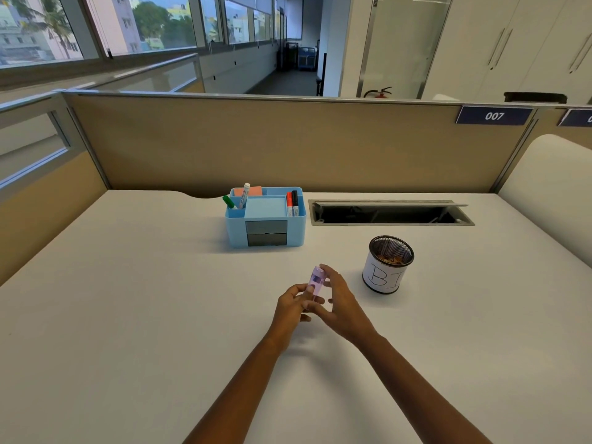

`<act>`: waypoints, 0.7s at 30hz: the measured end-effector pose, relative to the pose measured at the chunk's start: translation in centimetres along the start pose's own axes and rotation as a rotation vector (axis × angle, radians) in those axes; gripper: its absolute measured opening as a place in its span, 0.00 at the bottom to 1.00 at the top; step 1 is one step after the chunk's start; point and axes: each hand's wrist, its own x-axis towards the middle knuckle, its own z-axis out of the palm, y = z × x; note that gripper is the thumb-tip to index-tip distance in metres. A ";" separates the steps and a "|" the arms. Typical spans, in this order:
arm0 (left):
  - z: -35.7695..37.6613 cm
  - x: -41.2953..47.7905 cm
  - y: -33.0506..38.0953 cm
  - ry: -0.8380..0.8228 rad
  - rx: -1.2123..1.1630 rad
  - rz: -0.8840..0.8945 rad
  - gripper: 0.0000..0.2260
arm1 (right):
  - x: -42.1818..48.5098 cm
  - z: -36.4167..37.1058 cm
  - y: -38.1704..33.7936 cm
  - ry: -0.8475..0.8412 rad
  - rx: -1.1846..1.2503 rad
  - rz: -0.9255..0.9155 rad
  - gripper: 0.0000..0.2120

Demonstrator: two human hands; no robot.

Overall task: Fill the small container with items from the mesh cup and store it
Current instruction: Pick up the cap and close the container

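Observation:
A small translucent purple container (316,279) is held just above the white desk (144,299), near its middle. My left hand (290,307) grips its lower part from the left. My right hand (339,302) holds it from the right, with the fingertips on its top end. To the right stands a black mesh cup (387,264) wrapped in white paper with handwritten letters; small orange-brown items lie inside it. Whether the container's lid is on or off I cannot tell.
A light blue desk organiser (266,219) with two grey drawers, markers and sticky notes stands behind my hands. An open cable tray slot (390,213) is cut into the desk at the back right. A beige partition (288,142) walls the far edge.

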 end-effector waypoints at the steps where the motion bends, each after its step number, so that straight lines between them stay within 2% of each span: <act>1: -0.1 -0.1 -0.1 -0.018 -0.026 -0.006 0.09 | 0.0 -0.2 0.2 -0.027 -0.029 -0.013 0.38; 4: -0.4 -0.4 -0.3 -0.059 -0.082 -0.040 0.09 | -0.1 -0.5 0.5 -0.108 -0.178 -0.038 0.45; 10: -0.1 -0.8 -0.4 -0.125 -0.067 -0.030 0.07 | -0.3 -0.6 0.5 0.023 -0.389 -0.172 0.38; 21: 0.2 -0.7 -0.4 -0.161 0.007 -0.016 0.09 | -0.1 -1.1 0.4 0.011 -0.500 -0.201 0.39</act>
